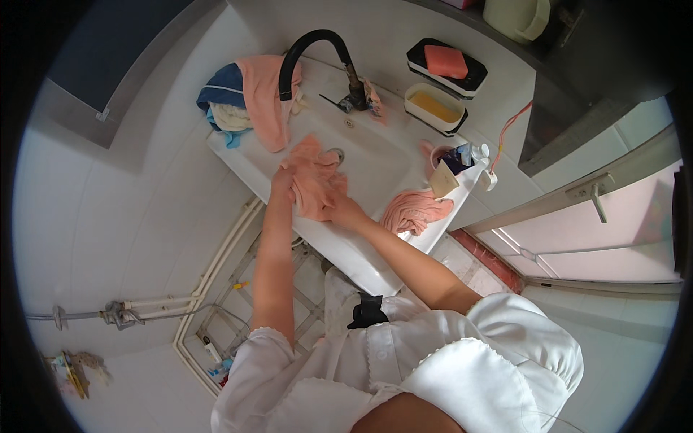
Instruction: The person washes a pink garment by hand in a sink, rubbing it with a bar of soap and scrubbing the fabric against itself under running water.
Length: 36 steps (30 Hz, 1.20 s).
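Observation:
Both of my hands hold a crumpled pink cloth at the front left of the white washbasin. My left hand grips its left side, with the fingers partly hidden in the folds. Along the lower right edge, my right hand has hold of the same cloth. The metal drain shows just beyond it. Above the basin curves a black faucet spout; whether water runs is hard to tell. A twisted pink cloth lies on the basin's right rim, apart from my hands.
Heaped on the left rim are a pink cloth and a dark blue cloth. Two soap dishes hold a red soap bar and a yellow one. A pink cup with tubes stands at the right corner, near a door handle.

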{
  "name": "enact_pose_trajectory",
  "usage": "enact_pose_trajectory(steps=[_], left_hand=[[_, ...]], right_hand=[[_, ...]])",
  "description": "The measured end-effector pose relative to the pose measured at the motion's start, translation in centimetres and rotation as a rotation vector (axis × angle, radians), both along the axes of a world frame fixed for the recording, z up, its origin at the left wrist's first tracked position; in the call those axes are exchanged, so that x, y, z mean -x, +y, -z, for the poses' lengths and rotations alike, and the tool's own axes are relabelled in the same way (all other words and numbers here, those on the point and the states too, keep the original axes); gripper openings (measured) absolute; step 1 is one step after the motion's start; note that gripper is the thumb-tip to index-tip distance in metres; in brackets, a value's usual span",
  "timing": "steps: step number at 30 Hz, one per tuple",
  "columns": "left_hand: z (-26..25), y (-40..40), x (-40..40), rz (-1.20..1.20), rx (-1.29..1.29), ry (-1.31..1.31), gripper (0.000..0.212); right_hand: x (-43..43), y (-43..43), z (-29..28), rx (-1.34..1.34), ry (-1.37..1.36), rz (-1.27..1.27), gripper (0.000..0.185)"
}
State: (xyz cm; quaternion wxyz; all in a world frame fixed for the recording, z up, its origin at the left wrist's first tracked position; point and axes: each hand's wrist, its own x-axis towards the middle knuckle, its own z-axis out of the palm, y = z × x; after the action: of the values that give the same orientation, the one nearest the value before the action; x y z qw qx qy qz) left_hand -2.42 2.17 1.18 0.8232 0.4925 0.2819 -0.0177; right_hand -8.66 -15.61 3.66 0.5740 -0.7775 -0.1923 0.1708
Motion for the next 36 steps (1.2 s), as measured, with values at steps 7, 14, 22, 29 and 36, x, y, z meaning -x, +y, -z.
enact_pose_trajectory(steps=[7,14,22,29,36], left_hand=[[1.0,1.9,-3.1,0.46,-1.334,0.175,0.034],[-0.5,-0.6,-3.2,0.456,-1.613,0.153,0.034],[2.5,1.2,-1.9,0.233,-1.446,-0.12,0.025],[0.9,1.5,0.1,0.357,-1.396,-0.046,0.03],[2.3,2.8,-1.7,0.321,-1.335,-0.125,0.035]], right_hand=[[1.8,-0.4,4.3,0.08,-0.058,-0.024,0.049],[2.7,-0.5,4.6,0.141,-0.019,0.045,0.046],[2.5,1.7,5.1,0.003,-0.166,0.23,0.038],[1.5,2.9,5.4,0.038,-0.181,0.24,0.046],[2.3,4.0,4.9,0.051,-0.091,0.264,0.046]])
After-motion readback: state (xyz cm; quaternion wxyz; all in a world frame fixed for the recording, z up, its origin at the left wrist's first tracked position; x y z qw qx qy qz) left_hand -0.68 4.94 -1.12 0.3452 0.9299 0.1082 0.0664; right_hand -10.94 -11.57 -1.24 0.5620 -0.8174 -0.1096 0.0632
